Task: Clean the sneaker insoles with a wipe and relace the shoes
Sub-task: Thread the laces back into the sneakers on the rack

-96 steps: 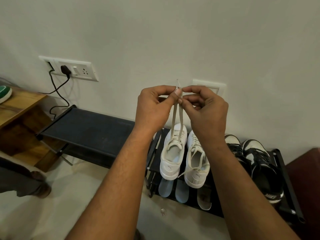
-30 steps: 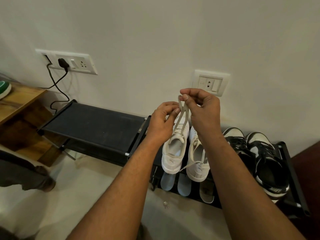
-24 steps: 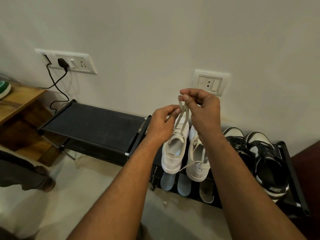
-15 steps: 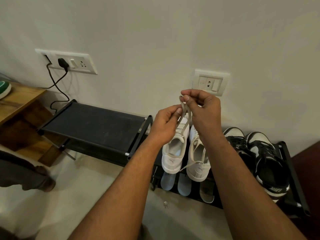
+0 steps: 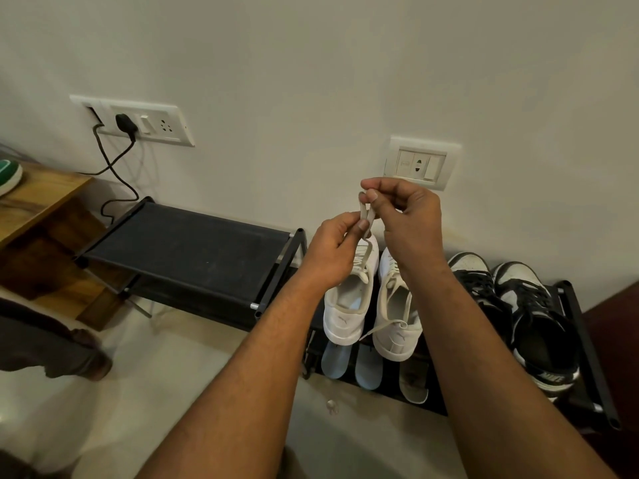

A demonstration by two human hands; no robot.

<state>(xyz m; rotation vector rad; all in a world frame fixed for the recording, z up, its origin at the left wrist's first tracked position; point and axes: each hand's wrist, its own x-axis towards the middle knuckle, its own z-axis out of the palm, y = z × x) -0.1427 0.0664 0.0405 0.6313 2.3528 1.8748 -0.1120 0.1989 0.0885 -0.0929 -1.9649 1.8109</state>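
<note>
The right hand [image 5: 411, 219] is closed in a pinch at the top of the flat cream shoelace [image 5: 363, 213], thumb and forefinger meeting on what look like both ends held together. Just below it, the left hand [image 5: 333, 250] pinches the same two strands, which run down behind it toward the upper eyelets of the left white leather sneaker [image 5: 347, 305]. That shoe stands toe to the wall on the top shelf of the black metal shoe rack [image 5: 584, 344], heel at the front edge. It sits just beside the right white leather sneaker [image 5: 397, 316], whose own lace trails loose over its heel.

The step in hand looks like evening up the two ends before tying. To do it well:

- Draw the left pinch up the strands so they lie flat and untwisted.
- Check that the tips meet level.
- Pull gently and straight up, because the shoe is unsteadied at the shelf's front edge and a sideways tug could tip it off.

The pale blue foam insoles [image 5: 333, 361] lie on the lower shelf under the white pair. They probably ought to go back in before the lace is cinched tight. A pair of black-and-white sneakers [image 5: 532, 312] sits toward the rack's right end, well out of the way.
</note>
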